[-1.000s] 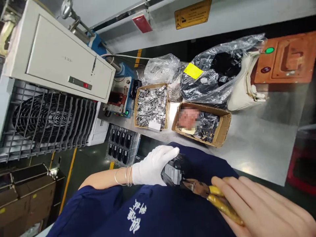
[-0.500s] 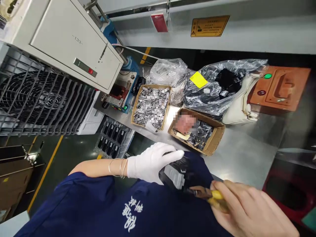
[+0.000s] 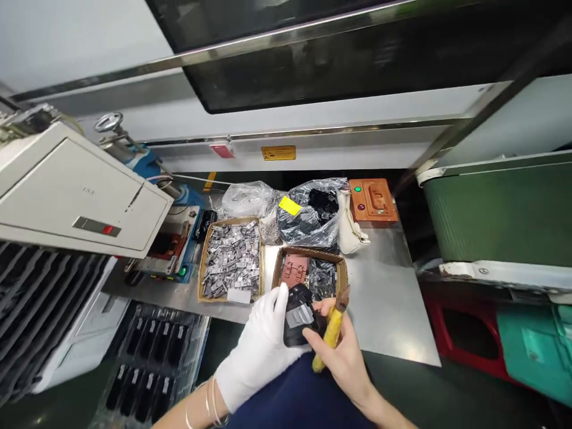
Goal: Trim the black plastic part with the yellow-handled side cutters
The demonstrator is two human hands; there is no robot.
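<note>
In the head view my left hand [image 3: 261,342], in a white glove, is closed around a black plastic housing [image 3: 292,336] with a grey panel on its face. My bare right hand [image 3: 346,360] holds yellow-handled cutting pliers [image 3: 331,333], tucked between thumb and fingers with the rusty jaws pointing up. The right thumb and a fingertip also touch the right side of the housing. The jaws are apart from the housing. Just beyond the hands stands a cardboard box [image 3: 343,275] of small dark parts, with a reddish-brown plate [image 3: 292,271] inside.
Left of that box is a carton [image 3: 201,292] of small grey metal parts. Behind are a plastic bag [image 3: 297,232] of black parts, a white pouch [image 3: 351,229] and an orange control box [image 3: 378,199]. A press [image 3: 174,238] and a tray [image 3: 196,339] of black pieces lie left.
The view has swung up and rightward. My right hand has come in against the housing, and the pliers have turned upright, their jaws no longer at the housing.
</note>
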